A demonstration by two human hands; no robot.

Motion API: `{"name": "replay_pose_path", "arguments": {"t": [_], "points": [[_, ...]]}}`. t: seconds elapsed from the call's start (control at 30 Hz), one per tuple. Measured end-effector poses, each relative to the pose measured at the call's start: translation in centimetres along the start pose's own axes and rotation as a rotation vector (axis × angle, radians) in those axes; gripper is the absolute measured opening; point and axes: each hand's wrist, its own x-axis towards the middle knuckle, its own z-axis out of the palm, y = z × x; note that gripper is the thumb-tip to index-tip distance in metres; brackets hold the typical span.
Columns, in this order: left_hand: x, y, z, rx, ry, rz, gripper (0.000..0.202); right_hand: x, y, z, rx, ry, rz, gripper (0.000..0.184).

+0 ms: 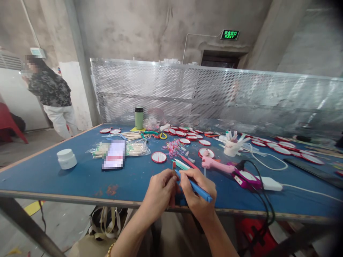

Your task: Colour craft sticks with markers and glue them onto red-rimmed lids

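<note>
My left hand (160, 187) is closed on a thin reddish stick (174, 166), whose upper end pokes out above the fingers. Held like a pen in my right hand (198, 191) is a blue pen-shaped tool (200, 191), its front end close to the stick. Fingers hide the exact contact between the two. Just beyond my hands lie a white and teal tube (182, 164), a red stick (189, 162) and a heap of small colourful bands (173, 147). A round red-rimmed white disc (159, 157) rests to their left.
A phone (114, 154) leans before bagged wooden sticks (138, 147); left of it stands a white jar (66, 159). A pink-handled tool (218, 165), purple device (246, 179) and cables are at right. A cup (232, 148), red-rimmed discs (281, 149) and green bottle (139, 118) stand farther back.
</note>
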Motion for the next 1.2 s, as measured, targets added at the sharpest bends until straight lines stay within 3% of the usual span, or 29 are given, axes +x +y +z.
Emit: {"name": "replay_pose_path", "arguments": {"t": [1.2], "points": [[-0.01, 0.11, 0.02, -0.015, 0.001, 0.007, 0.025, -0.01, -0.16, 0.01, 0.01, 0.026, 0.039, 0.013]]}}
